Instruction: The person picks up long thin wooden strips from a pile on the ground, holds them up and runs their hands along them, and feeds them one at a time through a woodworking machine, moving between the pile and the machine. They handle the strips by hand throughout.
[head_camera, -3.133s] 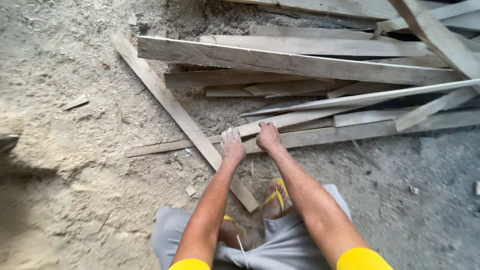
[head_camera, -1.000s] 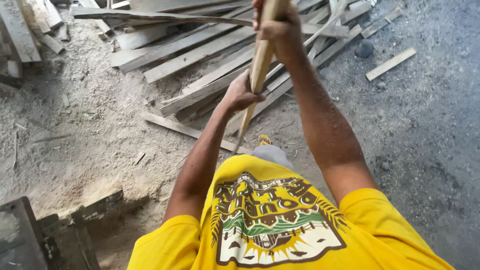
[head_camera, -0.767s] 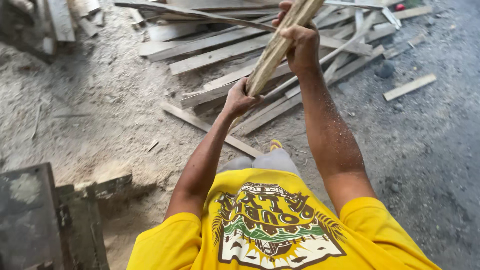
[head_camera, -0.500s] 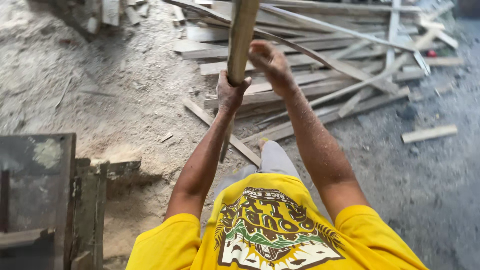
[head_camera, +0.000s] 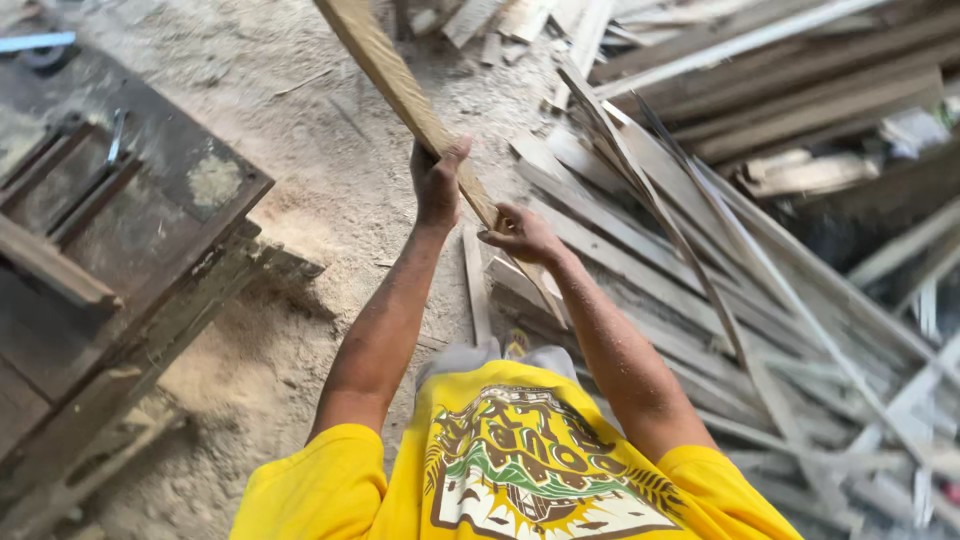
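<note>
- At frame centre, left hand (head_camera: 438, 183) is clenched round a long wooden slat (head_camera: 400, 88), thumb up over its top edge.
- Right hand (head_camera: 520, 234) grips the same slat just below the left, fingers wrapped on its lower stretch; half a second ago this hand was off the slat with fingers loose, now it is closed on it.
- Slat runs diagonally from top edge, left of centre, down-right through both hands; its lower end shows under the right wrist. Earlier it stood near upright, now it leans hard to upper left.
- Both forearms reach forward from a yellow shirt (head_camera: 500, 480) with a printed front; grey shorts (head_camera: 470, 357) show just past it.
- Plank pile (head_camera: 760, 200) lies right of the hands, many long boards crossing, thin strips sticking up out of it. Earlier it filled the top of the view; now it sits at right.
- Sawdust floor (head_camera: 320, 190) spreads under and left of the hands.
- Dark wooden bench (head_camera: 120, 230) at left, well apart from the hands, takes up more of the view than before.
</note>
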